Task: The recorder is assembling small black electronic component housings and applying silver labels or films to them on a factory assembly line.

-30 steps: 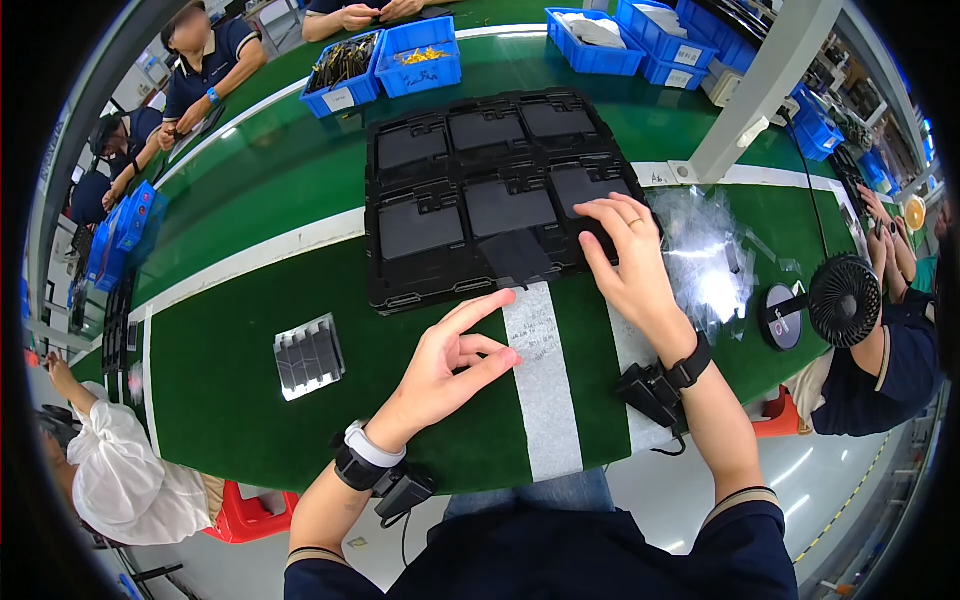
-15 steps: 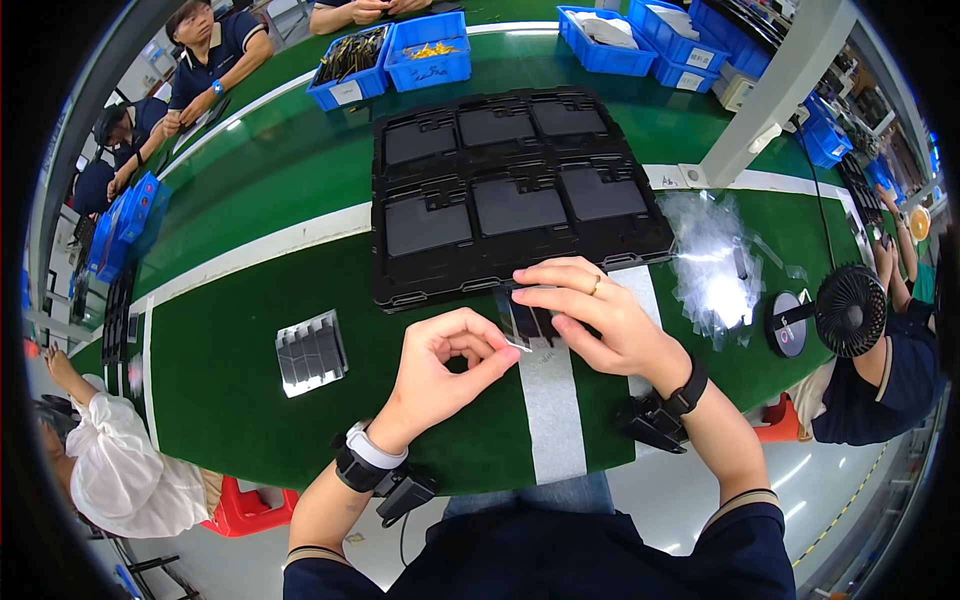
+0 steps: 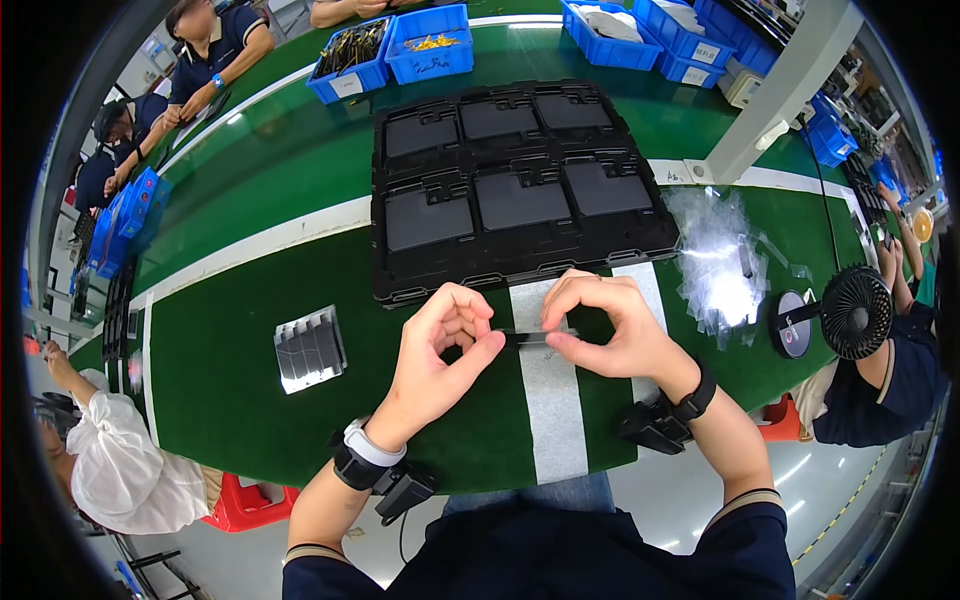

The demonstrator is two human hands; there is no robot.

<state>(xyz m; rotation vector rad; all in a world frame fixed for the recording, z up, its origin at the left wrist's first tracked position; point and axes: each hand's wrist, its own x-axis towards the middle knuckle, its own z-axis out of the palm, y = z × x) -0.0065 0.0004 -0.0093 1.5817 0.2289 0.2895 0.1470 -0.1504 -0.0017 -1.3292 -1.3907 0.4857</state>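
Note:
A thin dark strip with a transparent edge point(image 3: 527, 339) stretches between my two hands, seen nearly edge-on. My left hand point(image 3: 440, 345) pinches its left end between thumb and fingers. At the other end, the thumb and index finger of my right hand point(image 3: 612, 325) are closed on it. Both hands are just in front of a black moulded tray point(image 3: 520, 262), over a whitish band point(image 3: 553, 420) on the green table. The tray's recesses hold dark flat panels point(image 3: 430, 220). Left of my hands lies a sheet of dark pieces on shiny film point(image 3: 310, 350).
A heap of transparent film pieces point(image 3: 722, 265) lies right of the tray, beside a small black fan point(image 3: 855, 312). A grey post point(image 3: 775, 105) rises behind it. Blue bins point(image 3: 430, 62) with parts stand at the back. Other people sit around the table.
My right hand has drawn back from the tray edge toward me and now pinches the strip. The dark piece has turned from showing its face to nearly edge-on.

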